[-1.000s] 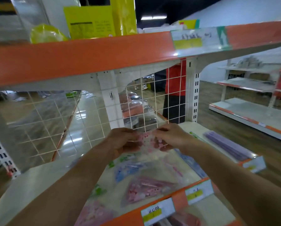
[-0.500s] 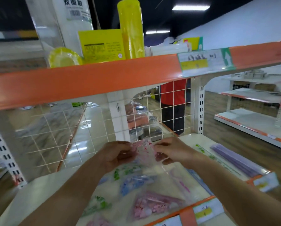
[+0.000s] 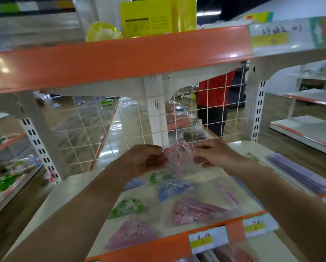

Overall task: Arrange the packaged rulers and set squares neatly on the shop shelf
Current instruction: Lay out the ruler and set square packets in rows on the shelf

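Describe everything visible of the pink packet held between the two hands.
The pink packet is a clear, glossy plastic sleeve with pink-printed contents, too blurred to tell ruler from set square. The left hand and right hand pinch its upper edge from either side, holding it raised above the shelf, in front of the wire grid.

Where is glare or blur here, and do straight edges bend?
Head view: lights glare on the orange shelf edge; motion blur smears the price label; the wide lens bows that edge; the pink packet in the left hand and right hand looks sharper.
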`<state>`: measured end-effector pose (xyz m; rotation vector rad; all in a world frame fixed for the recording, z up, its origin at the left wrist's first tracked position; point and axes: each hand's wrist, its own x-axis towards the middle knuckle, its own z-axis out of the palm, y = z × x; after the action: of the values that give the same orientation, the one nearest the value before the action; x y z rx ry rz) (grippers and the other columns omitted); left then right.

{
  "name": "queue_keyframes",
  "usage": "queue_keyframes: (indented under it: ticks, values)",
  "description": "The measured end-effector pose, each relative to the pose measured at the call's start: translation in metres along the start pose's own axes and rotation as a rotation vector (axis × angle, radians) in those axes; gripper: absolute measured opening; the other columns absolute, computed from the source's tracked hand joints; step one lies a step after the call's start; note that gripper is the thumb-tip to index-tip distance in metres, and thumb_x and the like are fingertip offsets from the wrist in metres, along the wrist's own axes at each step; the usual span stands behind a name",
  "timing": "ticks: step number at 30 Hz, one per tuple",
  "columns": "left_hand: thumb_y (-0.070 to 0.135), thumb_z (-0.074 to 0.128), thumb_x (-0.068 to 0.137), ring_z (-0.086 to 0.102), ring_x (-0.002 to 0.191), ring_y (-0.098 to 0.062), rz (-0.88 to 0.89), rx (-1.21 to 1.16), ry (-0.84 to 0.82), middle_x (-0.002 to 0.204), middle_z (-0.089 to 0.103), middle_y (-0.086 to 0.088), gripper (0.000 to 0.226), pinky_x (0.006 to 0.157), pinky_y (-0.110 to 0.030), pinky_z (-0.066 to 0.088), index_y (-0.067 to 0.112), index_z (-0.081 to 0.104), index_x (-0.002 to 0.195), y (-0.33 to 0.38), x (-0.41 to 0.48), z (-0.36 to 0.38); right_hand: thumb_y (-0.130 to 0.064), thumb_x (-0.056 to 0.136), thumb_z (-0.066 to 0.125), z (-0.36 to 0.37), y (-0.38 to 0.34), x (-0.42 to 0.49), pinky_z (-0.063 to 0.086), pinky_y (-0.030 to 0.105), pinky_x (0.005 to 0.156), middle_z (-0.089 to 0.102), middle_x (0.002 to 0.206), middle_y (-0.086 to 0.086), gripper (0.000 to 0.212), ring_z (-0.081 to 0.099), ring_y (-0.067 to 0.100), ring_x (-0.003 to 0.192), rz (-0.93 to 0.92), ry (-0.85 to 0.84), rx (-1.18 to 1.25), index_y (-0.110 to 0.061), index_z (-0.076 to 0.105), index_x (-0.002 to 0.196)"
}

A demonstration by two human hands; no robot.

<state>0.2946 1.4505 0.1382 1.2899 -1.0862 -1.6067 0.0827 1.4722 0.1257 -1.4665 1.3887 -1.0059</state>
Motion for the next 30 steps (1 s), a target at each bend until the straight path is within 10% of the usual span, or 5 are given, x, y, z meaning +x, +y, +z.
queue_keyframes:
  ticks: [6,11,17,30]
  values:
    - [-0.011,0.059,0.083,0.067,0.051,-0.018,0.057,0.083,0.107,0.059,0.067,-0.012,0.012,0.054,-0.031,0.059,0.000,0.060,0.081,-0.004,-0.013,-0.022,-0.014,0.089,0.064,0.034,-0.006,0.008,0.052,0.021,0.062,0.068,0.083,0.006,0.012,0.065,0.009,0.064,-0.035,-0.075,-0.113,-0.008,0.064,0.099]
    - [-0.010,0.060,0.083,0.065,0.046,-0.016,0.050,0.049,0.278,0.053,0.066,-0.009,0.012,0.050,-0.029,0.058,0.002,0.060,0.078,-0.011,-0.021,-0.064,-0.026,0.081,0.074,0.075,-0.011,0.019,0.046,0.027,0.078,0.059,0.103,-0.001,0.054,0.060,0.017,0.094,-0.213,-0.167,-0.469,-0.012,0.054,0.129]
    - [-0.009,0.055,0.086,0.064,0.050,-0.018,0.032,-0.042,0.374,0.057,0.065,-0.011,0.016,0.060,-0.032,0.058,0.001,0.060,0.075,-0.020,-0.033,-0.097,-0.026,0.086,0.065,0.116,-0.020,0.021,0.033,0.026,0.053,0.054,0.066,0.000,0.022,0.052,0.015,0.063,-0.403,-0.236,-0.660,-0.014,0.057,0.069]
    - [-0.003,0.053,0.091,0.059,0.059,-0.024,0.004,-0.182,0.496,0.068,0.047,-0.011,0.014,0.056,-0.037,0.057,-0.002,0.053,0.077,-0.032,-0.056,-0.141,-0.030,0.087,0.063,0.114,-0.018,-0.012,0.044,0.029,0.060,0.064,0.076,0.001,0.018,0.059,0.015,0.067,-0.378,-0.418,-0.868,-0.012,0.066,0.086]
